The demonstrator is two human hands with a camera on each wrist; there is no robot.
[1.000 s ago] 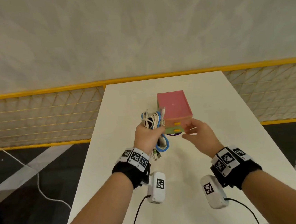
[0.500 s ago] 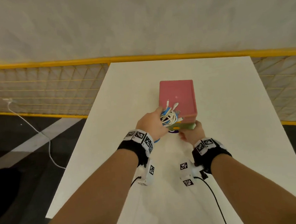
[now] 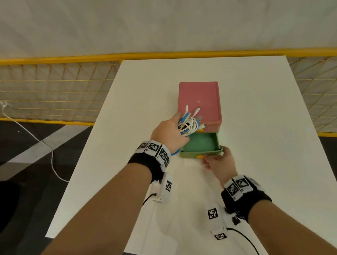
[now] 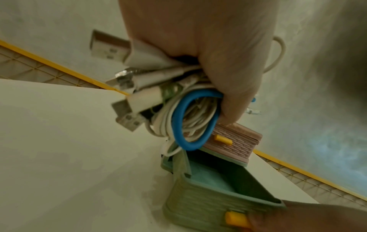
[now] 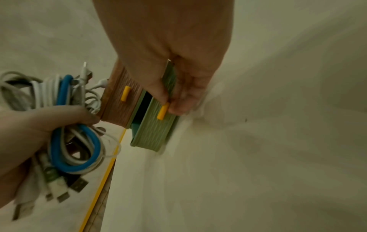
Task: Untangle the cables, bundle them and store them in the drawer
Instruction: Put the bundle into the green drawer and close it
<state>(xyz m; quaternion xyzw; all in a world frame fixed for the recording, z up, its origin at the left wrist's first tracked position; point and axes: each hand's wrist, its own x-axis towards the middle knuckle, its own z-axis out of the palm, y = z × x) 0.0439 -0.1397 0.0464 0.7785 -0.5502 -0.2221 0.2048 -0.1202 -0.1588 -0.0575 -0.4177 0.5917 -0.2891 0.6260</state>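
Cables [image 3: 188, 124] bundled in L hand [image 3: 169, 135], fingers clamped round them, poised over drawer [image 3: 200, 146]; R hand [image 3: 218, 162] fingers pinch handle [image 3: 199, 156] to hold it open.

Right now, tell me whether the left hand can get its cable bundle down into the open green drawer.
Probably yes. The left hand holds the cable bundle at the green drawer's far left corner; the drawer is pulled out, nothing visible inside, and the right hand is only at its front.
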